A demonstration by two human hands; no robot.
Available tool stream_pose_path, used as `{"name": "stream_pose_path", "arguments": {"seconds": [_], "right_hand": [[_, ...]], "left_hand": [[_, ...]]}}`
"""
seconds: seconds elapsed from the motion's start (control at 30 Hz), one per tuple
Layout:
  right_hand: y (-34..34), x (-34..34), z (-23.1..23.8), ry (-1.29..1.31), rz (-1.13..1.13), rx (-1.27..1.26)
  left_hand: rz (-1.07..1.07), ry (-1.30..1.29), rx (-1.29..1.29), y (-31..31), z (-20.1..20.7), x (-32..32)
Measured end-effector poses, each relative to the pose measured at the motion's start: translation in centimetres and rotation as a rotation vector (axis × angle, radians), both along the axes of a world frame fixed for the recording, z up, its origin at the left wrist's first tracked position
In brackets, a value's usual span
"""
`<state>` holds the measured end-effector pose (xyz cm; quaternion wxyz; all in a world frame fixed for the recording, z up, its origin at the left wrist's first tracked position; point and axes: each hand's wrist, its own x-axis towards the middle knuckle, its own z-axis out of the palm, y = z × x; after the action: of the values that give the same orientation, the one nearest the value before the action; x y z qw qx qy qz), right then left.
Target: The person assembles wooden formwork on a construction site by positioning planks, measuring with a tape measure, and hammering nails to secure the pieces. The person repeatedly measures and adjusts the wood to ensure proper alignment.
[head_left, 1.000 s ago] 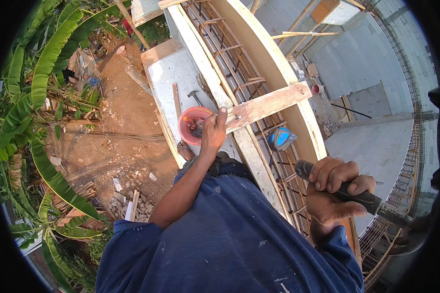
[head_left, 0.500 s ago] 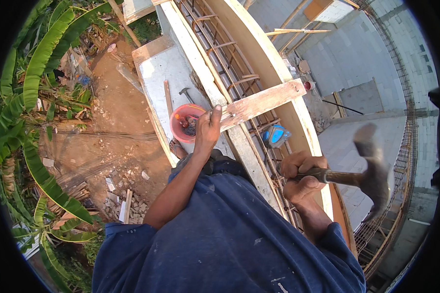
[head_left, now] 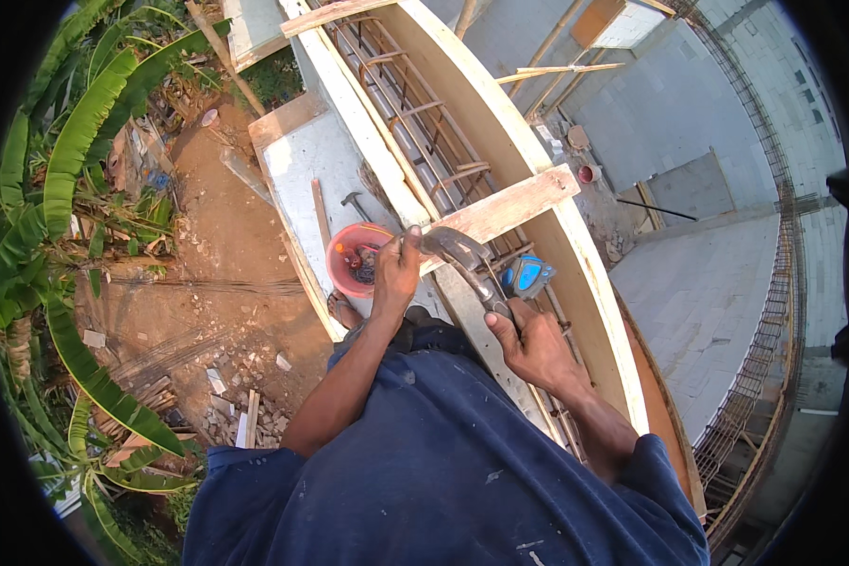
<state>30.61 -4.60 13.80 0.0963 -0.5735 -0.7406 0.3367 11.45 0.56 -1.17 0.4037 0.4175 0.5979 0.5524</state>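
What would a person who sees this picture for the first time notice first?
At the centre, the right hand swings a hammer onto the near end of a wooden plank that lies across a curved formwork trench full of steel rebar, while the left hand steadies that end. Just left of the hands sits a red bowl on a grey slab, and big banana leaves fill the left edge.

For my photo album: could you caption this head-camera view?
Right hand brings a hammer onto a wooden crosspiece steadied by the left hand over rebar formwork.
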Motion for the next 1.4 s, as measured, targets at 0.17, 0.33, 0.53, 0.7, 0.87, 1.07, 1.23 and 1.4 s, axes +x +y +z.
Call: {"name": "stream_pose_path", "arguments": {"seconds": [0.17,0.33,0.53,0.7,0.87,1.07,1.23,1.4], "right_hand": [[-1.2,1.5,1.5,0.584,-0.13,0.317],[-0.7,1.8,0.2,0.64,-0.383,0.331],[-2.3,2.2,-1.8,0.366,-0.5,-0.049],[-2.3,1.4,-3.4,0.083,-0.398,-0.065],[-2.2,-0.5,-4.4,0.117,-0.365,-0.049],[-1.7,-3.0,-5.3,-0.028,-0.429,-0.093],[-1.8,-2.7,-4.2,-0.164,-0.46,-0.159],[-2.1,-2.5,-3.6,-0.081,-0.504,-0.019]], "left_hand": [[-0.023,-0.116,-0.205,-0.7,-0.3,0.2],[-0.017,0.06,-0.112,-0.7,0.5,-0.2],[-0.095,-0.286,-0.105,-3.3,-2.5,-2.1],[0.019,-0.224,-0.483,-7.9,-7.7,-6.9],[0.062,-0.149,-0.44,-8.3,-10.9,-10.5],[0.031,0.301,-0.673,-9.8,-15.8,-17.0],[-0.119,0.212,-0.778,-9.6,-18.3,-20.9],[-0.17,0.263,-0.819,-7.8,-18.0,-21.3]]}}
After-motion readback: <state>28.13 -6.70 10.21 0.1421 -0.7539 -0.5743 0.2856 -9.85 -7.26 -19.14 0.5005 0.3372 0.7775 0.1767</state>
